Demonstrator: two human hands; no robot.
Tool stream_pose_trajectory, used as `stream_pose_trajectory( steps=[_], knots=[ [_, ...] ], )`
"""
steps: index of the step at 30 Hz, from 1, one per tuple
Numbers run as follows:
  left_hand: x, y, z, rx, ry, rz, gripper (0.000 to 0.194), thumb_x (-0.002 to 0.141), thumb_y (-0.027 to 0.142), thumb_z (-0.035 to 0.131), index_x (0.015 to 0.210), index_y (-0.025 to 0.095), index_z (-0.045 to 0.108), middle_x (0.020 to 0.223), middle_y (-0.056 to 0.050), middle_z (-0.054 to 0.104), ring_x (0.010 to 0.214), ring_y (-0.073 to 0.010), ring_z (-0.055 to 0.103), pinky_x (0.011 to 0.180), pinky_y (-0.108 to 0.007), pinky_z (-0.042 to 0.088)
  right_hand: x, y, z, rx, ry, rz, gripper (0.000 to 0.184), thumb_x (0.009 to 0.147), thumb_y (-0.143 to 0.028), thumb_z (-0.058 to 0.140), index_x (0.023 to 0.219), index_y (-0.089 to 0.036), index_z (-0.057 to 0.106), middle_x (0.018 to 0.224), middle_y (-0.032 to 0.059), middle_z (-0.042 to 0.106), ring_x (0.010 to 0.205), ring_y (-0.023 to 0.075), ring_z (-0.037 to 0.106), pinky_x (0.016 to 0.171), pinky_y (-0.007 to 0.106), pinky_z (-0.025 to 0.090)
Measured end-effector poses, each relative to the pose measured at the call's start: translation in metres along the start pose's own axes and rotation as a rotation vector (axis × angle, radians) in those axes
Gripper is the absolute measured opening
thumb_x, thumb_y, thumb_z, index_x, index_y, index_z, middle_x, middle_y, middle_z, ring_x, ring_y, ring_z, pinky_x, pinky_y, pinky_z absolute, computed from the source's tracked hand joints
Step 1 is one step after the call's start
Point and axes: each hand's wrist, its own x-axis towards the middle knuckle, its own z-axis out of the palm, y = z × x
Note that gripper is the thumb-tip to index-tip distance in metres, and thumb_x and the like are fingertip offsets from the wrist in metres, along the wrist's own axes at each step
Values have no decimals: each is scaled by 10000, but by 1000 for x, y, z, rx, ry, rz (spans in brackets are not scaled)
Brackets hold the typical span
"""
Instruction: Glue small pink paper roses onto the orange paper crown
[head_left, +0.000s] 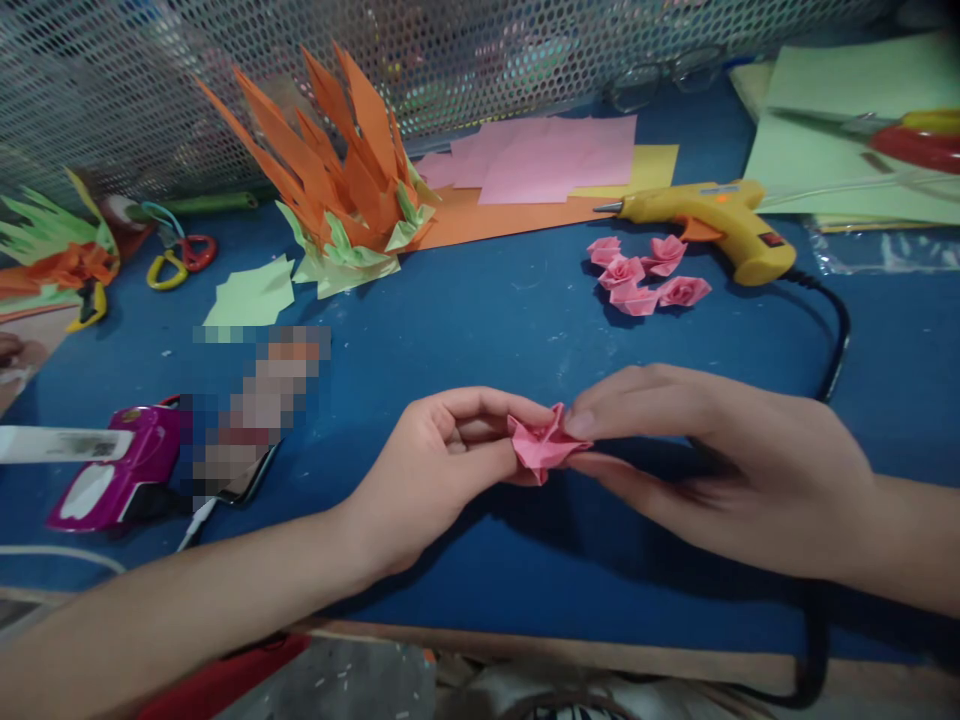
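Observation:
A small pink folded paper flower (545,446) with pointed corners is held above the blue table, between both hands. My left hand (450,450) pinches its left side between thumb and fingers. From the right, my right hand (720,470) grips the opposite edge, thumb below and fingers above. Beyond the hands lies a cluster of several finished-looking pink paper roses (634,280). Just behind that cluster, a yellow glue gun (705,215) rests on its side with its nozzle pointing left.
An orange and green paper plant (352,190) stands at the back, by stacked pink sheets (555,155). Scissors (180,255) and a pixelated phone (259,420) lie left, near a purple device (124,465). Green sheets (847,130) and the glue gun's black cord (844,340) are right.

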Motion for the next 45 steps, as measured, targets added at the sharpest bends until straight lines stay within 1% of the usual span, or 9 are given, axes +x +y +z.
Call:
stream_pose_trajectory(
  steps=[3,7,14,21,25,29,32,38,45],
  knots=[
    [0,0,0,30,6,-9,90,661,111,677,743,147,669,771,-1,711,643,-82,638,646,-180,512,0,1,2,-2,-14,-22,260,813,-66,463,1000,-233,532,854,-3,642,824,86,611,706,197,515],
    [2,-4,-1,94,22,11,140,658,135,688,796,154,675,769,0,709,709,-109,654,714,-213,518,-4,2,4,-129,-24,-51,315,823,-41,407,1040,-230,535,840,5,634,782,82,603,678,189,503],
    [3,-5,-2,82,-2,-32,230,700,163,671,929,166,676,898,-16,719,808,-109,659,779,-192,509,-5,4,6,-244,-69,-4,271,848,-91,376,1009,-211,559,842,23,630,756,97,595,645,193,490],
    [1,-4,0,153,5,-5,186,734,171,637,910,166,697,867,-15,730,766,-109,667,730,-173,528,-5,4,5,-151,-52,-47,183,827,-159,517,997,-175,582,850,38,633,754,90,587,678,194,494],
    [1,-3,1,207,-20,19,187,732,128,622,893,166,709,839,-7,733,744,-108,668,708,-167,528,-3,2,3,-124,-64,-50,174,843,-152,487,962,-196,606,834,35,627,743,87,584,659,189,491],
    [0,-1,3,247,-46,-17,178,719,77,604,835,146,720,722,-6,725,651,-94,651,661,-169,524,-3,2,2,-111,-50,-45,175,853,-151,462,895,-211,620,826,33,612,757,86,576,655,184,484],
    [-1,1,3,266,-81,-29,177,713,51,586,811,124,715,691,-11,710,623,-78,632,642,-158,510,-5,4,3,-85,-86,-72,170,860,-153,450,916,-194,605,857,43,614,797,97,574,686,202,484],
    [4,4,-2,184,-140,-97,432,699,-7,559,1096,163,579,745,14,671,664,-75,637,653,-163,500,-4,5,-1,-72,-158,-125,187,877,-137,406,910,-174,587,832,35,621,791,91,569,704,195,474],
    [2,2,-6,206,-237,-43,481,701,93,640,1153,192,507,940,-22,621,838,-99,607,782,-203,481,-5,6,-3,-174,-102,-99,210,879,-144,390,915,-204,587,862,39,626,782,99,570,690,218,477]
  ],
)
